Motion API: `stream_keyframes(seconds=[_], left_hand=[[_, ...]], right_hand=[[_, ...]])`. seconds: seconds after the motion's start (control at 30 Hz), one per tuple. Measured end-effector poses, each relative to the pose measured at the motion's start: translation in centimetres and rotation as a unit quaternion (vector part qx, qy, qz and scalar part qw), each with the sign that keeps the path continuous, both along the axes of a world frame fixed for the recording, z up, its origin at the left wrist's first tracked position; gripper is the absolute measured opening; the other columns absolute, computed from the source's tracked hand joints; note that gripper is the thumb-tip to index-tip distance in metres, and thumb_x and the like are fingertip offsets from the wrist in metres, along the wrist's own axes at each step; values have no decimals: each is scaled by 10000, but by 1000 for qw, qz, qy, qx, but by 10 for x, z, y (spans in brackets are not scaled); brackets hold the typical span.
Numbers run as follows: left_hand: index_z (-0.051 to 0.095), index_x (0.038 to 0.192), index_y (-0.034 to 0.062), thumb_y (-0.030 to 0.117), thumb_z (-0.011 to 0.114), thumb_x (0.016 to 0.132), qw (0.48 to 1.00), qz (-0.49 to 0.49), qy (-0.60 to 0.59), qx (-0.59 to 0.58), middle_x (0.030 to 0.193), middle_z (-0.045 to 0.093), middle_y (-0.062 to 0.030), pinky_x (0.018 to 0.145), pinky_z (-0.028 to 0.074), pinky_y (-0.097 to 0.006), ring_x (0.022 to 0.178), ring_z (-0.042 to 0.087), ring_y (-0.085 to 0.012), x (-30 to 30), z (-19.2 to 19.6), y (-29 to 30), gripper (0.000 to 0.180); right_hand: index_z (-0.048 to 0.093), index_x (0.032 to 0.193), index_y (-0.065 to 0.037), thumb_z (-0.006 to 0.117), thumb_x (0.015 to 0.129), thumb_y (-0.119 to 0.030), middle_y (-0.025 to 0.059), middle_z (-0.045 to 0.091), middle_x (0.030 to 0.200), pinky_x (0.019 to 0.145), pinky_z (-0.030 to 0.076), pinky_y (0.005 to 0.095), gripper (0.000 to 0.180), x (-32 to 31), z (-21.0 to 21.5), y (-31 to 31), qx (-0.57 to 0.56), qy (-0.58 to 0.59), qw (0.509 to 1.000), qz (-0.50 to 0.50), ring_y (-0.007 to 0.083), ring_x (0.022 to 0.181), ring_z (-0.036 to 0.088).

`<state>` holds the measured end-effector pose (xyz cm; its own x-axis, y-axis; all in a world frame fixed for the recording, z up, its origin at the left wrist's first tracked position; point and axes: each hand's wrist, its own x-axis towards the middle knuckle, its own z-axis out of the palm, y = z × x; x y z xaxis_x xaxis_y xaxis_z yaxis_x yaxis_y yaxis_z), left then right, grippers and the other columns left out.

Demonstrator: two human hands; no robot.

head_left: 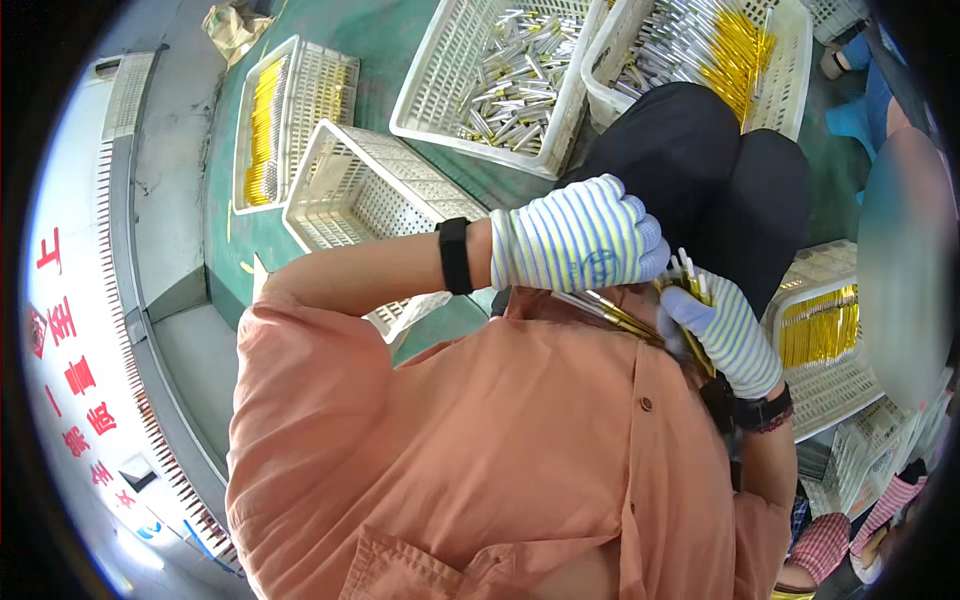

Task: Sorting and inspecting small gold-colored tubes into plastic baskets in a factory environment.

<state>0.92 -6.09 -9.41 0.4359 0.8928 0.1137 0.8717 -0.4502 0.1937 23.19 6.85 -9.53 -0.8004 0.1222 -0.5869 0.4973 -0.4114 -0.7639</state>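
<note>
My left hand (580, 235), in a striped knitted glove, is curled closed in front of my lap; whatever its fingers hold is hidden. Close beside it on the right, my right hand (728, 330), gloved alike, is closed around a bundle of thin gold sticks (704, 290) with white ends. More slim gold-and-silver sticks (620, 316) slant between the two hands, just under the left one. The gloves cover where these sticks are gripped.
A white crate of short silver pieces (515, 85) and another of gold and silver sticks (740, 60) stand beyond my knees. Left are a mostly bare crate (350, 190) and a crate of gold sticks (262, 125). Another crate (830, 390) stands right; people sit nearby.
</note>
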Motion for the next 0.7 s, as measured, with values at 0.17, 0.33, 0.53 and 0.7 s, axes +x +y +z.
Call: stream_keyframes(seconds=[0.17,0.33,0.53,0.7], left_hand=[[651,1101,94,293,631,955,977,12,-178,-119,844,634,-105,672,524,-472,760,668,-315,-11,-3,-25,247],[687,1272,19,347,680,1007,894,47,-244,-373,1090,738,-194,844,570,-465,975,706,-412,-74,72,-11,421],[679,1331,70,309,785,871,904,265,271,-196,1189,707,-169,930,512,-488,1057,657,-419,-126,56,7,529],[713,1166,75,326,812,837,970,80,-32,-227,1040,728,-132,829,568,-445,960,705,-370,-37,10,-33,426]], right_hand=[[724,1077,-65,732,957,-246,98,723,782,670,557,370,217,12,21,-3,415,44,892,174,266,690,706],[731,1060,-82,742,926,-218,116,743,898,705,564,395,191,30,47,30,599,100,754,250,293,785,726],[705,1091,-48,746,997,-309,-31,607,774,580,434,232,281,35,28,73,381,-126,903,-155,39,646,540],[646,1246,-4,658,1054,-259,13,664,880,647,527,239,319,24,17,45,182,-59,968,-161,84,716,626]])
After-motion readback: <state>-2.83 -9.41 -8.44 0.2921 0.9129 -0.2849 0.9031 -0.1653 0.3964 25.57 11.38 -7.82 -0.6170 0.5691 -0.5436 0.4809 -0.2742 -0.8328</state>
